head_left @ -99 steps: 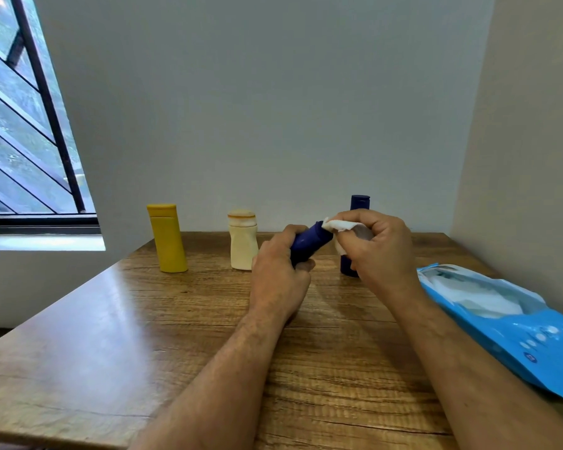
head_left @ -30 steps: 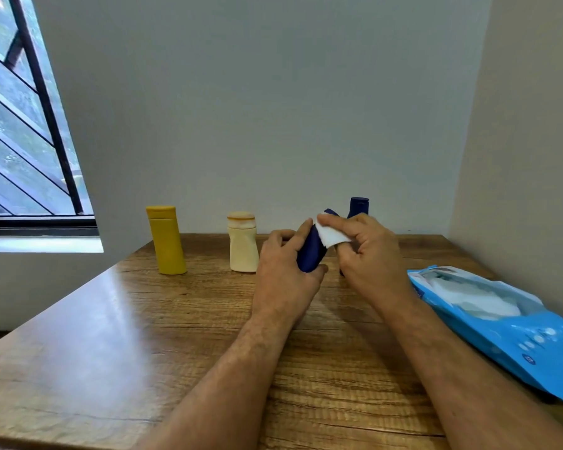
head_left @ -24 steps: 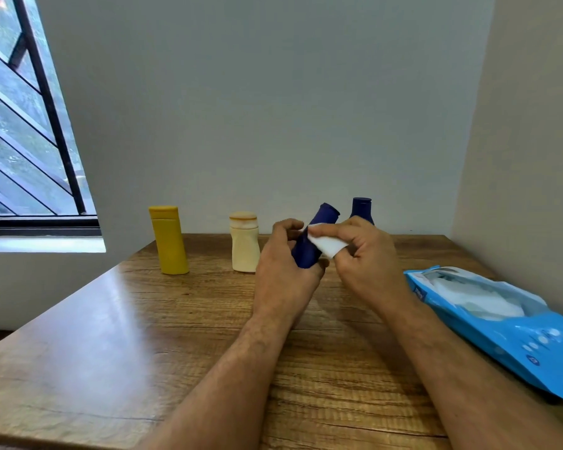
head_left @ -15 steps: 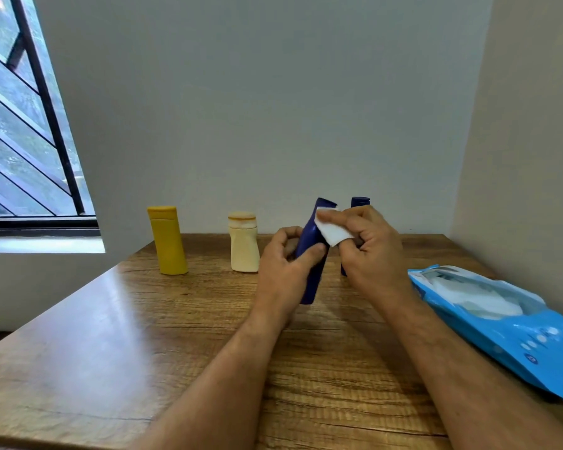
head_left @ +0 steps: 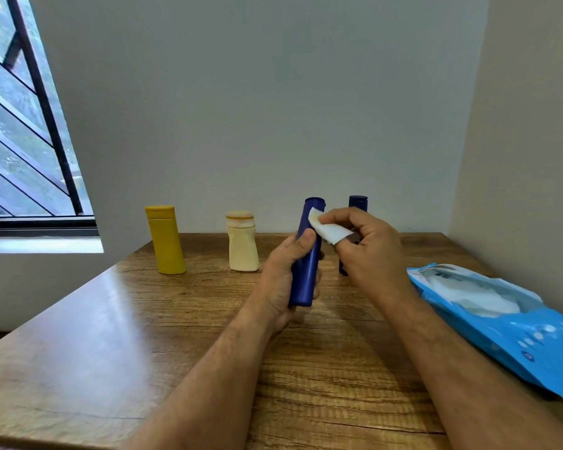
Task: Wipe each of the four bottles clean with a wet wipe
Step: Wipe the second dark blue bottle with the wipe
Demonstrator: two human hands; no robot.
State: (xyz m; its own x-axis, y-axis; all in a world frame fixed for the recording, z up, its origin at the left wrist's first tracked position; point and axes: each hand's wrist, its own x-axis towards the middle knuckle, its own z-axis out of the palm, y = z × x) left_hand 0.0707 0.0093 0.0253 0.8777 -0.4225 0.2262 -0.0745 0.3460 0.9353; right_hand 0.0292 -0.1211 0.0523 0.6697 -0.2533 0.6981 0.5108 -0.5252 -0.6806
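My left hand (head_left: pixel 281 277) grips a tall dark blue bottle (head_left: pixel 306 271) nearly upright above the table, thumb across its front. My right hand (head_left: pixel 368 251) pinches a folded white wet wipe (head_left: pixel 327 230) against the bottle's upper right side, near its top. A second dark blue bottle (head_left: pixel 357 204) stands behind my right hand, mostly hidden. A cream bottle (head_left: pixel 242 243) and a yellow bottle (head_left: pixel 165 245) stand upright to the left along the far edge of the table.
An open blue pack of wet wipes (head_left: pixel 501 319) lies on the right side of the wooden table (head_left: pixel 111 336). Walls close off the back and right. A barred window (head_left: pixel 20 141) is at the left.
The held blue bottle has swung from lying tilted to nearly upright in my left hand. My right hand has slid the wipe up toward the bottle's top.
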